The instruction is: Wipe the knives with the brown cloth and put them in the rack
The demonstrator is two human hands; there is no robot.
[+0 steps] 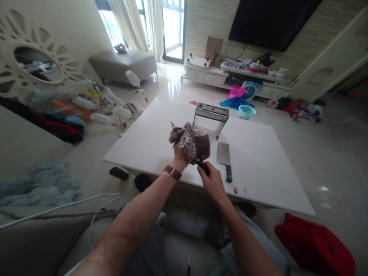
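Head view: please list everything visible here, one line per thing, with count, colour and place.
table: 1, white, centre.
cloth: 1, grey-brown, fuzzy, bunched in the left hand over a blade.
knife handle: 1, black, gripped by the right hand; blade mostly hidden by the cloth.
cleaver: 1, steel with black handle, flat on the table, right of the hands.
knife rack: 1, metal, on the table behind the cloth.
baskets: 2, teal and pink, on the floor beyond the table.
red bag: 1, floor, lower right.
television: 1, black, on the far wall.
mirror: 1, white frame, left wall.
left hand: wristwatch, clutching the cloth.
right hand: closed on the knife handle.
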